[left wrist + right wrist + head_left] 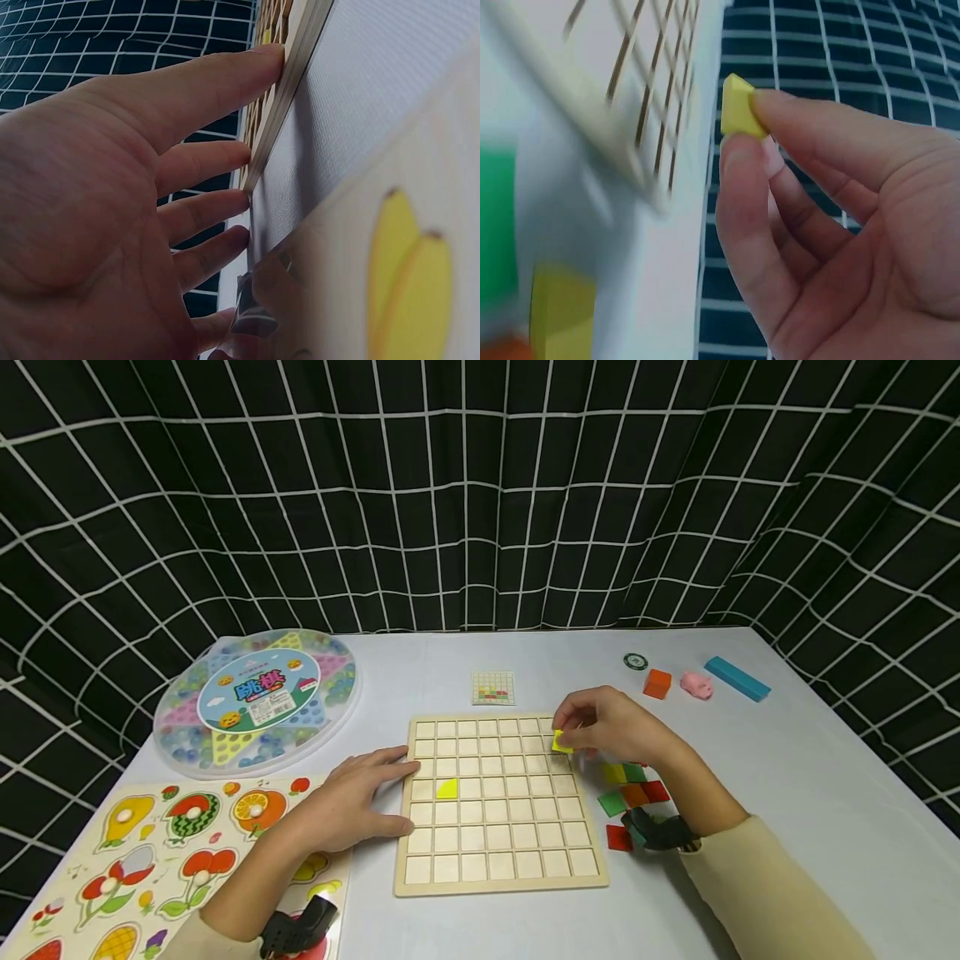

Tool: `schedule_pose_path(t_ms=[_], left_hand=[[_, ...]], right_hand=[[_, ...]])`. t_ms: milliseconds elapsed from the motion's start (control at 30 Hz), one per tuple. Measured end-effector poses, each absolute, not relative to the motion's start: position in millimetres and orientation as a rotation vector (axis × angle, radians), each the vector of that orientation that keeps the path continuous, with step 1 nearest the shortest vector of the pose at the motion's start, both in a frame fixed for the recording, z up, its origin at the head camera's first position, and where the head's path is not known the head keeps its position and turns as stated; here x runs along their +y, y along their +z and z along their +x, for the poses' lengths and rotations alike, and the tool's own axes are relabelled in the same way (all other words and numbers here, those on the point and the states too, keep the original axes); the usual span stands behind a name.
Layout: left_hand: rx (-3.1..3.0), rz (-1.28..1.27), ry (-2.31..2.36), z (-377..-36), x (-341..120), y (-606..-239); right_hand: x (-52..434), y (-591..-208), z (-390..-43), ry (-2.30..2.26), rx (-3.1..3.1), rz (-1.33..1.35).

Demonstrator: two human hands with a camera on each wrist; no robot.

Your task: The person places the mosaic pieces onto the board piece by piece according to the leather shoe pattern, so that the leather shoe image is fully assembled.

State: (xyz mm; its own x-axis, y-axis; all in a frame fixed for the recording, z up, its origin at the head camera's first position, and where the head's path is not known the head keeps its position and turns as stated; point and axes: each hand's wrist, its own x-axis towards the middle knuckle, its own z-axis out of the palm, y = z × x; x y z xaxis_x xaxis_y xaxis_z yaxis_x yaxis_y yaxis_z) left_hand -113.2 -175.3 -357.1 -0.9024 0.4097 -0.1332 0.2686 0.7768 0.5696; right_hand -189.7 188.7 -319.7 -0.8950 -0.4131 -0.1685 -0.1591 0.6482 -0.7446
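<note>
A wooden grid board [502, 881] lies flat in the middle of the table, with one yellow quarter-round tile [447, 789] in a cell toward its left. At the board's left edge, my left hand [351, 802] rests with fingers spread; its thumb and some fingertips touch the rim in the left wrist view. My right hand [611, 727] pinches a small yellow tile [739, 109] between thumb and fingers, over the board's upper right corner. Right of the board lie several loose tiles [612, 803] in green, red, orange and yellow, partly hidden by the right wrist.
Behind the board lies a small pattern card [493, 688]. A round Chinese checkers box [258, 702] and a fruit puzzle board [161, 860] are at left. Far right are a chip [635, 662], an orange cube [657, 684], a pink pig [697, 685] and a blue bar [738, 679].
</note>
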Motion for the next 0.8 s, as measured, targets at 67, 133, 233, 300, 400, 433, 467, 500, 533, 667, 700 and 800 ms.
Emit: schedule_pose_path(t_ms=[67, 133, 233, 300, 400, 433, 467, 500, 533, 667, 700, 800], left_hand=[[2.720, 0.521, 0.816, -113, -175, -357], [2.721, 0.517, 0.816, -113, -175, -357], [2.718, 0.513, 0.823, -113, -174, -357], [2.714, 0.514, 0.832, -113, -174, -357], [2.707, 0.516, 0.842, -113, -175, -357], [2.708, 0.518, 0.841, -113, -175, -357], [2.708, 0.520, 0.840, -113, -175, -357], [2.709, 0.521, 0.839, -113, -175, -357], [2.711, 0.522, 0.836, -113, -175, -358], [2.712, 0.525, 0.831, -113, -175, -358], [2.712, 0.525, 0.830, -114, -175, -358], [2.715, 0.524, 0.824, -114, -176, -358]], right_hand=[[179, -320, -188, -1.141, 2.479, -0.475], [168, -322, -187, -1.159, 2.422, -0.510], [153, -324, -184, -1.163, 2.361, -0.565], [144, -325, -182, -1.160, 2.327, -0.601], [130, -327, -179, -1.135, 2.299, -0.623], [126, -328, -179, -1.118, 2.300, -0.628], [122, -329, -178, -1.103, 2.300, -0.636], [119, -331, -178, -1.086, 2.299, -0.640], [117, -332, -178, -1.070, 2.301, -0.645], [110, -338, -178, -1.021, 2.309, -0.679], [109, -338, -177, -1.011, 2.315, -0.679], [105, -338, -176, -0.983, 2.344, -0.674]])
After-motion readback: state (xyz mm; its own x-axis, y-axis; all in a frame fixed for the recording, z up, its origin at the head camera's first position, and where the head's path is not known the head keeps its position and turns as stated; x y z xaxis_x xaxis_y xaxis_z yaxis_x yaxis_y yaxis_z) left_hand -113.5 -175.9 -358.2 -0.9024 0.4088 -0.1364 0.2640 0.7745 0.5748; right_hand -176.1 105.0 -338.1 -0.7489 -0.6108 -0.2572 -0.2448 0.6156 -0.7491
